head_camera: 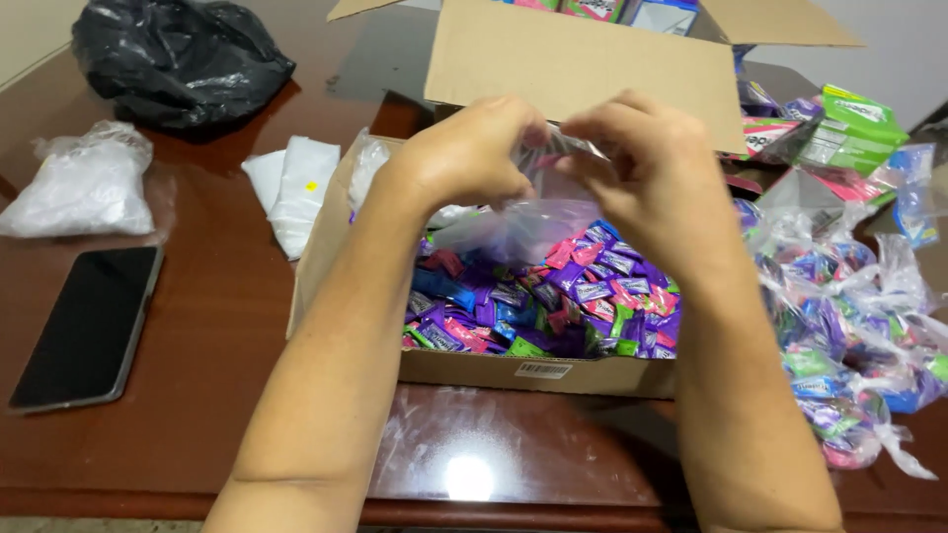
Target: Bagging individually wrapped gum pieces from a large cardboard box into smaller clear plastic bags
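Both hands, the left hand and the right hand, pinch a small clear plastic bag above an open cardboard box full of wrapped candies. Filled candy bags lie to the right. A phone lies at left on the wooden table.

A glossy brown wooden table bears a phone, cardboard boxes, and plastic bags.

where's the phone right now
In the head view the phone lies flat on the left of the table, screen dark, below a white plastic bag and left of the candy box.
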